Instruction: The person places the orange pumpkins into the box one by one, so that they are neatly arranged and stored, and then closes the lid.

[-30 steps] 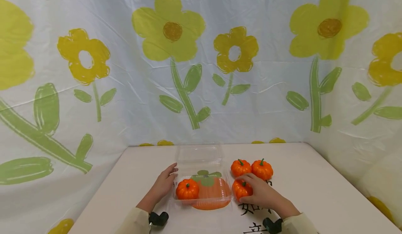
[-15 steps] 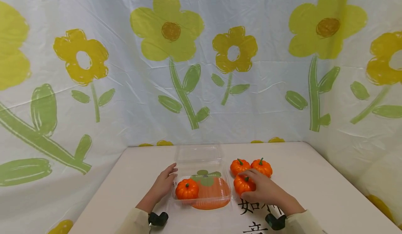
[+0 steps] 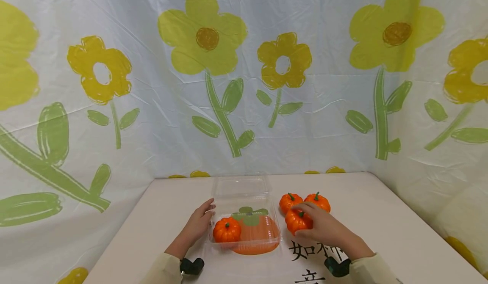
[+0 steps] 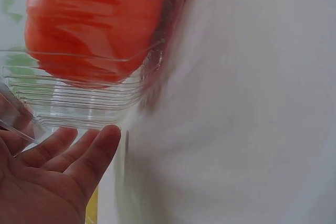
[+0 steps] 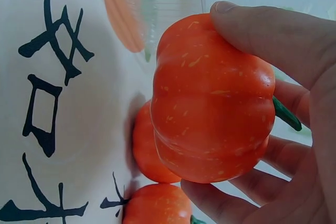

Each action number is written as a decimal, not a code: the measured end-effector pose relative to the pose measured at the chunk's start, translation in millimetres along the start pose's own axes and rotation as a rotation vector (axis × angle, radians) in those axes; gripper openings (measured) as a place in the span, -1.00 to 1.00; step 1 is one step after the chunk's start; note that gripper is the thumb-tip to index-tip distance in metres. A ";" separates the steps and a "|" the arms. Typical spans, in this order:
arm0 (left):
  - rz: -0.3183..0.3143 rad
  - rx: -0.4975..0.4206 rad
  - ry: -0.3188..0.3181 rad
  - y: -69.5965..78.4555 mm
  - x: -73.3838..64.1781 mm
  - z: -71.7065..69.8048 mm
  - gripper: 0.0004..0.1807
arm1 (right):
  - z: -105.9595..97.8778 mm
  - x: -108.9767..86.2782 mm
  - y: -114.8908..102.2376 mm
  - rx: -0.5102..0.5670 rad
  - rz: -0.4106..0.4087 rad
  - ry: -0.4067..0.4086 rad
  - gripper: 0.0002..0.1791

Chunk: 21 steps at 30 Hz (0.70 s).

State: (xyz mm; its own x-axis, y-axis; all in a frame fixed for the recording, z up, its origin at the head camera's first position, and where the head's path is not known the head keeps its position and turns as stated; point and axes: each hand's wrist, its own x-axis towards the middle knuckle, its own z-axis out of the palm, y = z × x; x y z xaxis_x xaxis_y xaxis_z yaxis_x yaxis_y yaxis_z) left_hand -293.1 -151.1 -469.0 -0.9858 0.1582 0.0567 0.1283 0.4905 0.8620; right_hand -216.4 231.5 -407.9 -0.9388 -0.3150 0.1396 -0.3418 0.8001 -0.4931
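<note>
Your right hand (image 3: 324, 229) grips a pumpkin (image 3: 297, 222), stem up, just right of the clear container (image 3: 263, 243), whose boxed pumpkin (image 3: 227, 230) sits left; your left hand (image 3: 198, 221), fingers extended at the container's left wall, is farther from the gripped one.

Soft, diffuse light, faint shadows.
</note>
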 end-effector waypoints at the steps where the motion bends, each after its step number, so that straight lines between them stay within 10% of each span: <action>1: -0.001 -0.001 -0.001 -0.1 -0.2 0.1 -0.44 | -0.3 0.0 -0.3 0.001 -0.003 -0.001 -0.29; 21: -0.014 -0.007 0.007 1.3 -0.5 0.1 -0.44 | -10.2 1.4 -11.0 -0.017 -0.068 0.016 -0.29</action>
State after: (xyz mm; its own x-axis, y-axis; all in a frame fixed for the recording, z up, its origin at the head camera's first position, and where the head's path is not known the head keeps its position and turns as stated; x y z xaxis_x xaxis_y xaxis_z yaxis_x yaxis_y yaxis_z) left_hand -292.4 -150.4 -467.9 -0.9882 0.1453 0.0477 0.1133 0.4867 0.8662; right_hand -214.4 227.4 -393.6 -0.9139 -0.3609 0.1858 -0.4052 0.7856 -0.4675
